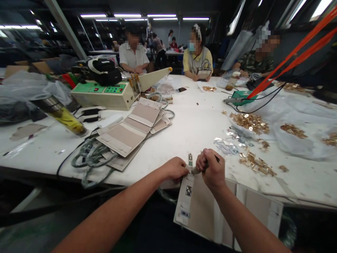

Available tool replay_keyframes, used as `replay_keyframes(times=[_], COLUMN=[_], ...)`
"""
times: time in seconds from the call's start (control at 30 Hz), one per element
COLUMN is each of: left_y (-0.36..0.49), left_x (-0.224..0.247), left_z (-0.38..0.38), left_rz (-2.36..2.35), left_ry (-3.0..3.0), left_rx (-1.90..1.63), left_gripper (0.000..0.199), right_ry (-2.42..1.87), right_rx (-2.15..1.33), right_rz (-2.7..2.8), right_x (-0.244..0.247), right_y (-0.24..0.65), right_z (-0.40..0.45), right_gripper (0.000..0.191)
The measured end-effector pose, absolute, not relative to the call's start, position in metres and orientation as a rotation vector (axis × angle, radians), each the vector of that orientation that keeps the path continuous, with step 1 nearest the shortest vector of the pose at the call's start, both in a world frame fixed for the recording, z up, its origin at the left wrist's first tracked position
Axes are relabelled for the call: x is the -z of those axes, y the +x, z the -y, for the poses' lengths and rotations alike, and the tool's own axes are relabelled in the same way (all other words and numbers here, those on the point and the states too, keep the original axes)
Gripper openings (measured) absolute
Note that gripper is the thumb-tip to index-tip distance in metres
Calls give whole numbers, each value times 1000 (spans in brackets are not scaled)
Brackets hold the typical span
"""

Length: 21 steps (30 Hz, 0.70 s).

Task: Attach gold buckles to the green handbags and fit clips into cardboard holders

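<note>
A beige flat bag panel (pixel 202 200) with pale strips across it lies at the near table edge and hangs over toward me. My left hand (pixel 176 169) pinches its far left corner between thumb and fingers. Close beside it, my right hand (pixel 212 168) is a fist around a hand tool (pixel 217 159); only a dark end shows above the fist, and its kind is hidden. The fist is over the panel's far edge, by a small metal fitting. Further metal plates (pixel 188 190) sit along the panel's left side. Just beyond the hands lies a gold clasp piece (pixel 190 159).
Stacked beige panels (pixel 126 135) with wrapped handles lie left, before a green-topped machine (pixel 102 95) and a tumbler (pixel 61 116). Gold fittings (pixel 250 123) and silver plates (pixel 228 146) are heaped right. Orange straps (pixel 295 59) hang at right. Several people sit across the table (pixel 189 123).
</note>
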<state>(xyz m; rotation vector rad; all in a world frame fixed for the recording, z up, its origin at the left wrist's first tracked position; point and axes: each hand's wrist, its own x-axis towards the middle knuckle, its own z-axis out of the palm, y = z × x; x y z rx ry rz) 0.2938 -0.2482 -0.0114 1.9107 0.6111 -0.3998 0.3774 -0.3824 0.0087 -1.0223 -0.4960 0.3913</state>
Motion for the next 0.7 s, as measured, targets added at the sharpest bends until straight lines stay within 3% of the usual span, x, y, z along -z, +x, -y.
replay_keyframes(times=[0.7], left_y=[291], left_x=[9], left_z=[246], left_rz=[-580], left_ry=[1858], left_rx=[336], left_gripper=[16], right_ry=[-1406], right_rx=[-431], right_rz=[821], right_x=[-19], right_y=[369], right_z=[379], right_gripper=[48])
